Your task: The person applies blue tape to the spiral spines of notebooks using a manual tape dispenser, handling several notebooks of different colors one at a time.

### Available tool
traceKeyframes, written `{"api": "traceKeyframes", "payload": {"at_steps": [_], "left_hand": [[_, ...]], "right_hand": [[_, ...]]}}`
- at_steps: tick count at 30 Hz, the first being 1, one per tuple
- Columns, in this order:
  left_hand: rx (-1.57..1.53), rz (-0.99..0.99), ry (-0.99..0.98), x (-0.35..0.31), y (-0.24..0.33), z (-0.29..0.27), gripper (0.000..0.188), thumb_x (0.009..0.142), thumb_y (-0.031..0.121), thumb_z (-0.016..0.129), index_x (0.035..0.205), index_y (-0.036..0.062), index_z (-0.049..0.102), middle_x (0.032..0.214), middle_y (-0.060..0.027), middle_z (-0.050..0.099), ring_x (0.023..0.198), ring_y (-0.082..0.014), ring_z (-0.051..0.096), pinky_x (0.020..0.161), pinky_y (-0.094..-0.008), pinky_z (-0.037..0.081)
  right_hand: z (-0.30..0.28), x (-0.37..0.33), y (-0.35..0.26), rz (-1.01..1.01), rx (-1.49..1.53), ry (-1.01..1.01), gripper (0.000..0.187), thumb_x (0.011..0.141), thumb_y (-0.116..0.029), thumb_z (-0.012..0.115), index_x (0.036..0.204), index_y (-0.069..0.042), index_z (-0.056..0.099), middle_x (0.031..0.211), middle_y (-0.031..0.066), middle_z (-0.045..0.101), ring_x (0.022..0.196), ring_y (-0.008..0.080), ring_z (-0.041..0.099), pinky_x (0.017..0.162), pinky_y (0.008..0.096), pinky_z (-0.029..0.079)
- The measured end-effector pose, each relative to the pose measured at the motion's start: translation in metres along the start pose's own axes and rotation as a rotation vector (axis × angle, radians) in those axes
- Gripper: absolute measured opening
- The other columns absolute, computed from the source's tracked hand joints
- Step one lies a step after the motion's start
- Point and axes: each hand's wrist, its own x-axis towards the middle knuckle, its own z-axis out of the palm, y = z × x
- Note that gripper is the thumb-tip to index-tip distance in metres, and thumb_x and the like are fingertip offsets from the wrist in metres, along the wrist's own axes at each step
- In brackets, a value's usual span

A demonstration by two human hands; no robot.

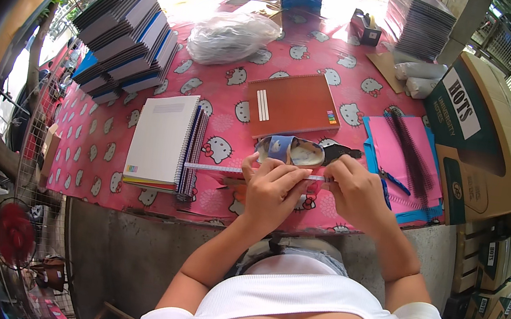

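Observation:
A thin white ridged strip (215,168) runs left to right, low over the near part of the table. My left hand (272,189) is closed with its fingertips pinched on the strip near its middle. Farther right, my right hand (355,192) is closed on the strip's right end, which its fingers partly hide. Just beyond both hands lies a blue patterned slide sandal (289,150) with a pale insole. Beside it, a dark piece (340,152) is partly covered by my right hand. A reddish-brown spiral notebook (294,106) lies farther back.
White spiral notebooks (160,139) are piled at left, below a tall notebook stack (129,37). Black binding coils (409,155) and blue-handled pliers (394,182) rest on pink sheets (396,137). A plastic bag (230,37), a tape dispenser (366,28) and a large carton (487,140) stand around.

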Motion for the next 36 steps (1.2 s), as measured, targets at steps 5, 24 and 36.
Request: {"api": "traceKeyframes", "payload": {"at_steps": [5,24,36], "left_hand": [[0.015,0.021,0.037,-0.01,0.005,-0.001,0.022,0.076,0.018,0.072,0.098,0.0139,0.07,0.084,0.0033,0.067,0.08,-0.0144,0.057,0.094,-0.0422,0.026],[0.006,-0.073,0.153,-0.012,-0.002,-0.007,0.031,0.061,0.028,0.083,0.084,0.0137,0.068,0.08,0.0016,0.068,0.079,-0.0156,0.061,0.101,-0.0431,0.027],[-0.037,-0.1,0.097,0.005,-0.004,-0.003,0.034,0.06,0.026,0.083,0.086,0.0117,0.066,0.068,0.0004,0.064,0.066,-0.0182,0.058,0.095,-0.0416,0.034]], "right_hand": [[0.009,-0.002,-0.012,-0.042,-0.009,0.144,0.017,0.082,-0.019,0.066,0.084,-0.005,0.055,0.079,0.0095,0.057,0.072,0.0312,0.06,0.058,0.0396,0.047],[0.093,0.057,0.106,0.196,-0.055,-0.242,0.031,0.072,-0.016,0.066,0.092,-0.001,0.05,0.083,0.0214,0.064,0.08,0.0358,0.064,0.069,0.0439,0.051],[0.025,0.023,0.111,0.193,1.093,-0.142,0.042,0.066,-0.011,0.078,0.105,-0.002,0.062,0.085,0.0045,0.067,0.079,0.0119,0.062,0.073,0.0297,0.05]]}}
